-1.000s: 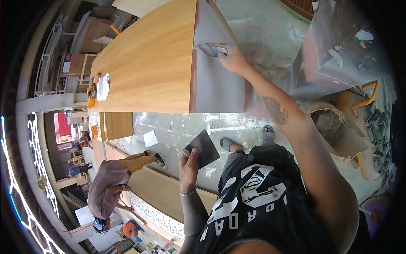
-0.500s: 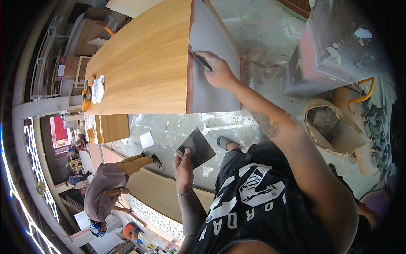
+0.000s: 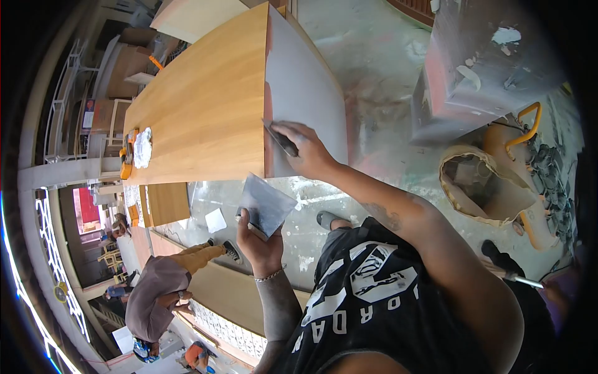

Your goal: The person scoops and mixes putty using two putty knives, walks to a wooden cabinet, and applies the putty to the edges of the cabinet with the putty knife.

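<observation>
My right hand is closed around a dark flat scraper, its blade at the edge of the large wooden box. That edge borders the box's side face, which is coated pale grey with reddish patches. Below it in the view, my left hand grips a square flat plate between thumb and fingers. The plate is tilted, its greyish face showing, close to the box's lower corner. Whether the plate touches the box I cannot tell.
A grey-and-pink coated block stands to the right, near an open sack. At lower left a person in a brown shirt bends over a long panel. Orange tools and a crumpled white bundle sit at the box's far edge.
My right hand has moved down the view along the box edge with the scraper. My left hand has raised and turned the plate, bringing it nearer the box.
</observation>
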